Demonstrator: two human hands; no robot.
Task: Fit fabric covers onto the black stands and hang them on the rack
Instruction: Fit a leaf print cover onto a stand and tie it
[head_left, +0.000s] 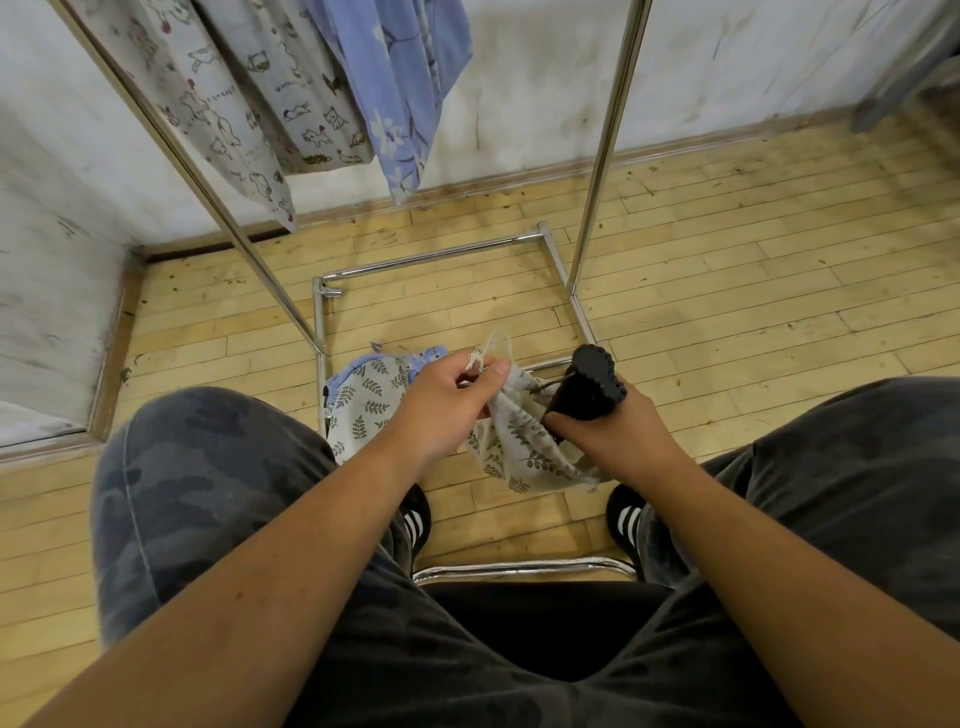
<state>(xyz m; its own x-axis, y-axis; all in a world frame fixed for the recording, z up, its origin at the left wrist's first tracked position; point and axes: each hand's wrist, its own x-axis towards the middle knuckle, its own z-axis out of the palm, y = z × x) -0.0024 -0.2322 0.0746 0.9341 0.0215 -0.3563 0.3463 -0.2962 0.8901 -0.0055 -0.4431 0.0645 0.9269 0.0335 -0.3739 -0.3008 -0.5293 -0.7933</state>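
My left hand (447, 402) pinches the drawstring (496, 344) of the leaf-print cover (519, 441), at nine o'clock of the black stand (589, 382) gripped in my right hand (618, 434). If the pinch slips, I judge the cover's mouth closes and snags the stand's bumpy top.

One wide-angle head camera looks forward and down, close over the lap (519, 649), toward the rack (597, 182).
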